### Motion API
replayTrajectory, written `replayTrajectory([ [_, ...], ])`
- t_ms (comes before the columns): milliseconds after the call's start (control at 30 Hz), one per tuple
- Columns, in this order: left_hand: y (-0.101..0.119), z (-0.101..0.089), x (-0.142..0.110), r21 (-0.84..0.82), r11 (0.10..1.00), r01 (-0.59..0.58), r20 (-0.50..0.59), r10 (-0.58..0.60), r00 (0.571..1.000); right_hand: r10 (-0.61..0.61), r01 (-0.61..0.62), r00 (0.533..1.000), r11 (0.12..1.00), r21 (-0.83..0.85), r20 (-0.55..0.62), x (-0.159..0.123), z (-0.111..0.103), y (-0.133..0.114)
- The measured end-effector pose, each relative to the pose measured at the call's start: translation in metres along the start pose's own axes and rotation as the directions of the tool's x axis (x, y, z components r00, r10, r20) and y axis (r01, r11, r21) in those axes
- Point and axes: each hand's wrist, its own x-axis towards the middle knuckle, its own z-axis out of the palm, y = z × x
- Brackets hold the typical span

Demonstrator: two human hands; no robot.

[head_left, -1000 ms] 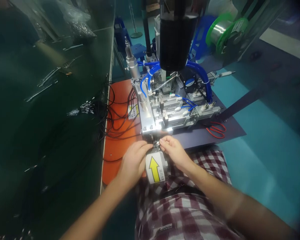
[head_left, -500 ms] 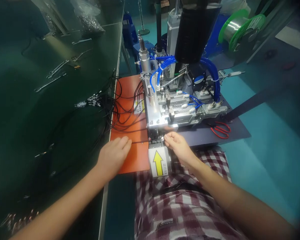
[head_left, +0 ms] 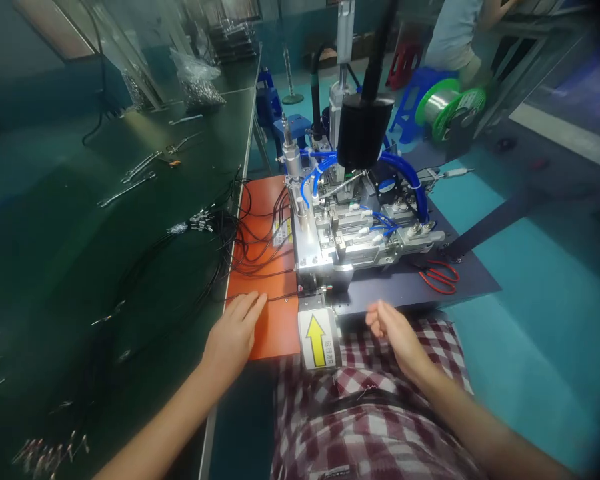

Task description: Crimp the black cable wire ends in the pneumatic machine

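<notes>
My left hand rests over the orange plate, fingers stretched out and slightly apart. Its fingertips are beside a thin black cable that runs right into the front of the machine. The cable's metal end sits in the machine's small track, above a white cover with a yellow arrow. To the right of that cover my right hand hangs in the air over my lap, fingers curled in, with nothing visible in them.
More black cables trail from the dark table onto the orange plate. Red-handled pliers lie on the machine base. A black cylinder hangs above blue hoses. Behind are a green wire spool and a seated person.
My right hand has let go of the cable's end and moved right, away from the machine. My left hand's fingers have loosened near the cable. The view has tilted up.
</notes>
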Motion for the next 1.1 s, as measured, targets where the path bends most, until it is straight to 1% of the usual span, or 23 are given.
replayTrajectory([
  [100,-0.021,0.011,0.034,-0.089,0.996,-0.011,-0.019,0.009,1.0,0.055,-0.055,0.998,0.998,-0.022,-0.002,-0.01,-0.008,0.012],
  [200,-0.037,0.025,0.067,-0.144,0.99,0.007,-0.043,-0.013,0.999,0.087,-0.085,0.995,0.995,-0.051,0.057,-0.017,-0.006,0.021],
  [267,-0.039,0.03,0.079,-0.15,0.989,0.018,-0.048,-0.026,0.998,0.092,-0.085,0.991,0.994,-0.075,0.1,-0.022,-0.005,0.023],
  [367,-0.031,0.029,0.08,-0.116,0.993,0.038,-0.045,-0.043,0.998,0.076,-0.064,0.993,0.99,-0.125,0.095,-0.025,-0.009,0.02],
  [433,-0.024,0.023,0.07,-0.08,0.995,0.058,-0.038,-0.061,0.997,0.088,-0.074,0.993,0.984,-0.165,0.079,-0.024,-0.015,0.014],
  [500,-0.018,0.012,0.052,-0.038,0.994,0.101,-0.039,-0.103,0.994,0.067,-0.055,0.996,0.978,-0.2,0.054,-0.022,-0.023,0.008],
  [567,-0.016,-0.003,0.026,0.009,0.982,0.189,-0.064,-0.188,0.98,0.039,-0.037,0.999,0.972,-0.232,0.003,-0.022,-0.032,0.002],
  [600,-0.016,-0.011,0.012,0.035,0.967,0.252,-0.088,-0.248,0.965,0.03,-0.035,0.999,0.968,-0.247,-0.024,-0.023,-0.037,-0.001],
  [667,-0.02,-0.027,-0.014,0.079,0.922,0.379,-0.131,-0.367,0.921,0.009,-0.025,0.998,0.962,-0.271,-0.058,-0.025,-0.042,-0.006],
  [733,-0.025,-0.039,-0.032,0.096,0.883,0.46,-0.127,-0.447,0.885,-0.019,0.001,0.998,0.956,-0.295,-0.057,-0.028,-0.042,-0.011],
  [800,-0.03,-0.05,-0.043,0.088,0.856,0.509,-0.102,-0.5,0.86,-0.045,0.035,0.999,0.945,-0.327,-0.022,-0.031,-0.037,-0.018],
  [867,-0.037,-0.061,-0.051,0.07,0.817,0.573,-0.112,-0.564,0.818,-0.054,0.06,0.998,0.933,-0.355,0.025,-0.034,-0.03,-0.025],
  [900,-0.042,-0.068,-0.056,0.059,0.785,0.616,-0.136,-0.605,0.784,-0.051,0.062,0.998,0.931,-0.36,0.04,-0.036,-0.026,-0.028],
  [1000,-0.064,-0.088,-0.078,0.014,0.673,0.739,-0.206,-0.722,0.661,-0.015,0.031,0.999,0.938,-0.344,0.048,-0.04,-0.02,-0.031],
  [1033,-0.072,-0.092,-0.086,0.0,0.65,0.76,-0.199,-0.745,0.637,0.001,0.016,0.999,0.941,-0.339,0.047,-0.042,-0.019,-0.031],
  [1067,-0.078,-0.095,-0.095,-0.013,0.64,0.768,-0.174,-0.758,0.629,0.012,0.004,0.999,0.94,-0.341,0.046,-0.044,-0.017,-0.03],
  [1100,-0.083,-0.096,-0.103,-0.027,0.643,0.766,-0.137,-0.761,0.634,0.019,-0.002,0.999,0.937,-0.349,0.046,-0.046,-0.015,-0.028],
])
